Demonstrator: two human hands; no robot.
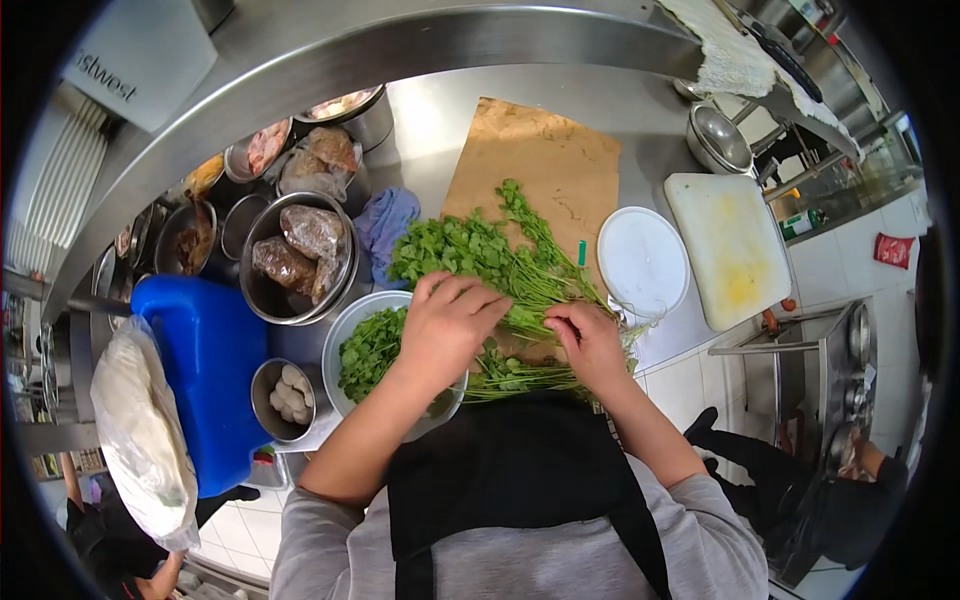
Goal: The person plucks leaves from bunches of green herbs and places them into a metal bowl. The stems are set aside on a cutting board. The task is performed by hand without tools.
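A bunch of leafy cilantro (457, 244) lies across brown paper (540, 150) on the steel counter. My left hand (454, 322) is over the lower leaves, fingers bent downward; its fingertips and whatever they hold are hidden. Thin cilantro stems are pinched between the thumb and fingers of my right hand (589, 337), near the root end. Loose sprigs (517, 375) lie below both hands, by the black apron. Partly under my left forearm stands a white plastic bowl (335, 352) holding cilantro leaves (369, 352).
Right of the paper are a white round lid (643, 259) and a cutting board (731, 247). Leftward stand a steel bowl of wrapped food (259, 296), a blue cloth (386, 225), a small steel container (262, 420) and a blue plastic jug (217, 360). Two people are near the lower corners.
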